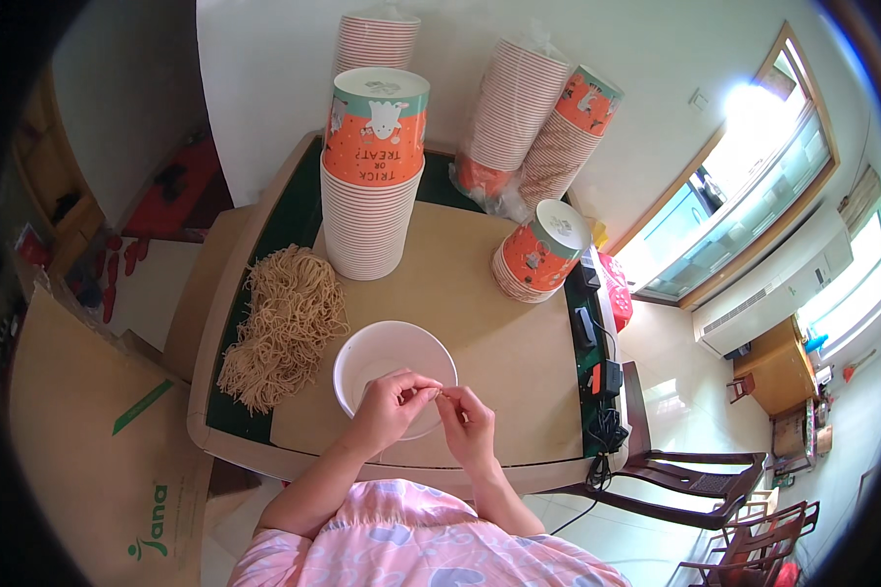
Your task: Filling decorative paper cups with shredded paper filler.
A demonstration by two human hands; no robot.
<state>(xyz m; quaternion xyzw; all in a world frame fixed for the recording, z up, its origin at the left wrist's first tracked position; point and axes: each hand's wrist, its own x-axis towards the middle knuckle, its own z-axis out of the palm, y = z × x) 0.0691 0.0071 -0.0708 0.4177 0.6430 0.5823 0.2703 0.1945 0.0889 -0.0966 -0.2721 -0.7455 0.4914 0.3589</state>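
Over the near right part of an open white paper bucket (362, 364), my left hand (394, 403) and my right hand (469, 421) meet with their fingertips pinched together. Whatever is between the fingers is too small to make out. The bucket stands upright on the table, its inside white and its outside mostly hidden. Left of it lies a loose heap of beige cords (286, 328). Behind it rises a tall stack of upside-down paper buckets (372, 220), the top one printed orange and teal. A shorter stack of similar buckets (536, 256) stands to the right.
Against the wall stand more bucket stacks, one in a clear plastic bag (514, 108). Black adapters and cables (607, 430) line the table's right edge. A dark wooden chair (695, 484) is at the right, and a large cardboard box (98, 421) at the left.
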